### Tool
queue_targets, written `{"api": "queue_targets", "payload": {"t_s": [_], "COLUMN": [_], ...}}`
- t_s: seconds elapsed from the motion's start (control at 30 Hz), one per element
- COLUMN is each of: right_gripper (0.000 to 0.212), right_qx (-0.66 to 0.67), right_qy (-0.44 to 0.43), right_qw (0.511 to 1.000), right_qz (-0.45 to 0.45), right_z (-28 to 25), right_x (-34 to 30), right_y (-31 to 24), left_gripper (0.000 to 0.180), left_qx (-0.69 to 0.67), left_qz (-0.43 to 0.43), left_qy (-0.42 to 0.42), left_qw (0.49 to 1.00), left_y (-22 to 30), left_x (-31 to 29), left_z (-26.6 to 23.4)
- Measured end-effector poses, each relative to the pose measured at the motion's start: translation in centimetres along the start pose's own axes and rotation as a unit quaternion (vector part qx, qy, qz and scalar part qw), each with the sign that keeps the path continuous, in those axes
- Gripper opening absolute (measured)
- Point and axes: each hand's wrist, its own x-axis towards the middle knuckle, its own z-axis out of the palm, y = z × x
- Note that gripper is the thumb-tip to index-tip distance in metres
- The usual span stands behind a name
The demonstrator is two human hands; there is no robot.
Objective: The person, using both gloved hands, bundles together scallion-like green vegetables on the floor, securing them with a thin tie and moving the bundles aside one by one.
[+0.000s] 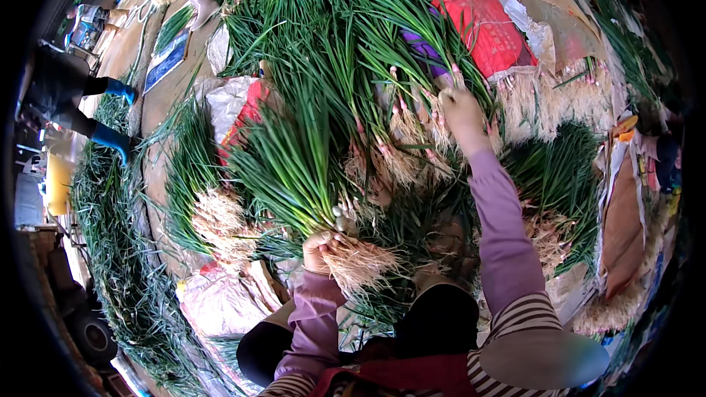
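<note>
Left hand point(318, 248) is gripping a scallion bunch point(294, 165) near its roots; right hand point(462, 109) is grasping loose scallion stalks point(412, 129) in the pile.

A red sack point(485, 26) with a purple patch lies flat at upper centre, half covered by green stalks, with torn brown cardboard point(548, 11) just beside it on the right. A blue-and-white rectangular sign point(168, 59) lies at upper left; a crumpled red-and-white bag point(239, 106) sits left of centre.

Left hand point(318, 244) gripping rooted scallion bunch point(294, 169), right hand point(462, 110) reaching into scallion pile point(368, 44)
</note>
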Motion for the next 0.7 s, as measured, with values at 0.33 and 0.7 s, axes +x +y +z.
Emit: {"api": "queue_targets", "payload": {"t_s": [0.33, 0.7], "right_gripper": [0.019, 0.015], "right_qx": [-0.313, 0.23], "right_qy": [-0.25, -0.335], "right_qw": [0.915, 0.911], "right_qz": [0.048, -0.064], "right_z": [3.8, -1.5], "right_x": [2.5, -18.0], "right_y": [-3.4, -9.6], "left_gripper": [0.045, 0.023], "left_qx": [-0.036, -0.048], "left_qz": [-0.034, -0.146], "left_qy": [0.035, 0.063], "left_qw": [0.998, 0.986], "left_y": [-2.1, -3.2], "left_x": [0.5, -0.2], "left_z": [0.6, -0.2]}}
